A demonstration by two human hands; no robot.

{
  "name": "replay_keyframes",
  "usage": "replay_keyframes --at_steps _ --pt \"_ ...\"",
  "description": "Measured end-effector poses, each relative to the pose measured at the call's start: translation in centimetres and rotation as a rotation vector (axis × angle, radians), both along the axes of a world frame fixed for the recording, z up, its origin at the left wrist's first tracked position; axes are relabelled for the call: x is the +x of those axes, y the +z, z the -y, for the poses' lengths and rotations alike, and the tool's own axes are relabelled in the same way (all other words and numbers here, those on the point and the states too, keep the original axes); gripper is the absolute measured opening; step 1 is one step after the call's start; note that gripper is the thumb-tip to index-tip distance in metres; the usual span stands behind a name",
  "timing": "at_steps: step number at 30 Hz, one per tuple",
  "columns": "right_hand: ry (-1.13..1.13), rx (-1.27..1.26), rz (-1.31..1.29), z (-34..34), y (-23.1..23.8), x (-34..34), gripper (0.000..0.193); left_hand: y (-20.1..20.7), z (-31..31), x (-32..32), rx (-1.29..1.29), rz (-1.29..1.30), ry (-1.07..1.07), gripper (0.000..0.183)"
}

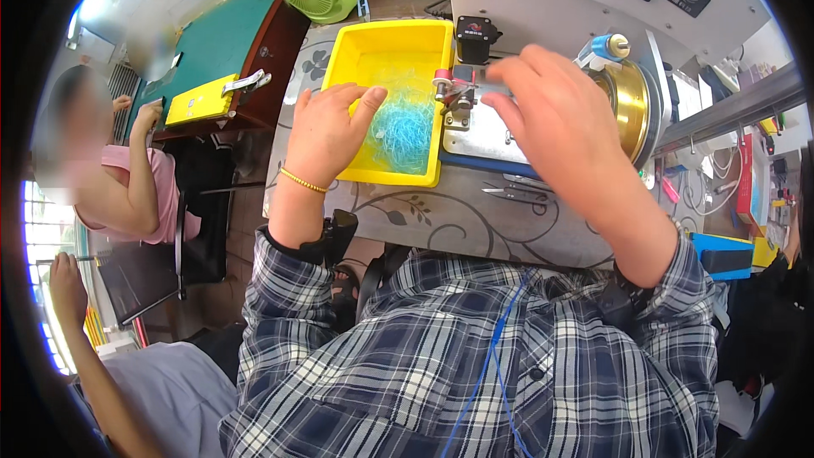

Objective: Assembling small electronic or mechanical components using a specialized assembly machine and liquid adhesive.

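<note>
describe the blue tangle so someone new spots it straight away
On the patterned table, look left past the gold wheel to the yellow bin. Inside it, just right of the left hand, lies the blue tangle: a fluffy heap of fine strands, unlike the smooth, solid bin around it.

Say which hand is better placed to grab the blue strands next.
Left, probably: the left hand appears beside the blue strands in the yellow bin, while the right hand is near the metal plate.
</note>
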State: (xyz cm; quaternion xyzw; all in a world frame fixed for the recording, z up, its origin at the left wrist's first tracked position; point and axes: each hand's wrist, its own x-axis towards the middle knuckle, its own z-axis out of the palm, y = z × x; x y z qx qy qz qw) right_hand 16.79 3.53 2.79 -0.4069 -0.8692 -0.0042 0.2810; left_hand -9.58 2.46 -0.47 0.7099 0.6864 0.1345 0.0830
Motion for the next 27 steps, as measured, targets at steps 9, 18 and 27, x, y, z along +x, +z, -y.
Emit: replay_keyframes --at_steps 9,18,27 --pt "-0.333 0.201 -0.011 -0.9 5.2 0.9 0.018 -1.2 2.0 1.9 0.268 0.219 -0.086 0.032" --pt "-0.099 0.085 -0.082 1.4 4.4 -1.5 0.014 -1.9 2.1 1.7 0.488 0.321 -0.092 0.011" --pt "-0.041 0.087 0.055 0.7 1.9 -2.3 0.017 -1.8 3.2 1.9 0.330 0.457 -0.109 0.033"
